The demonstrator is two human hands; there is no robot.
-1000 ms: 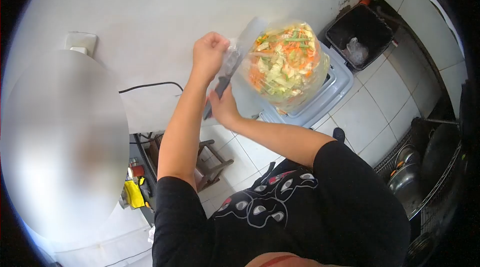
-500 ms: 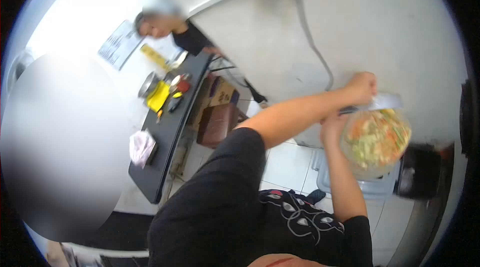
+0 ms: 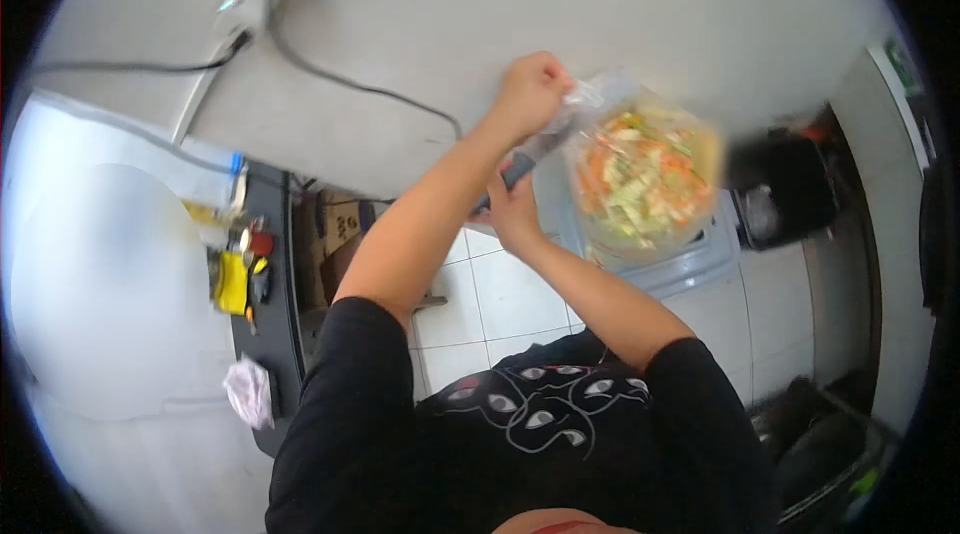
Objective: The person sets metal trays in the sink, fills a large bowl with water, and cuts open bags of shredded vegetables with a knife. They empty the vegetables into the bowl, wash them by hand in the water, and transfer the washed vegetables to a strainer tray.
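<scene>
Chopped cabbage and carrot (image 3: pixel 645 179) fill a round, see-through container or bag (image 3: pixel 622 242) right of my hands. My left hand (image 3: pixel 535 94) is closed in a pinch on crinkled clear plastic film (image 3: pixel 590 94) at the upper left of the vegetables. Below it, my right hand (image 3: pixel 512 214) wraps round the dark handle of a knife (image 3: pixel 518 170). The knife's blade points up and right beneath the plastic. Part of the blade is hidden and smeared by motion, so where it ends I cannot tell.
Under the vegetables is a pale blue-grey plastic box (image 3: pixel 690 269). A black bin-like container (image 3: pixel 785 199) stands to its right. On the left, a dark table (image 3: pixel 270 334) carries a yellow item, small jars and a pink-white bundle. A power cord (image 3: pixel 370 89) hangs along the wall.
My view has swung right, so the hands and vegetables appear further left. The other person has left the view. My left hand remains above the right, beside the plastic.
</scene>
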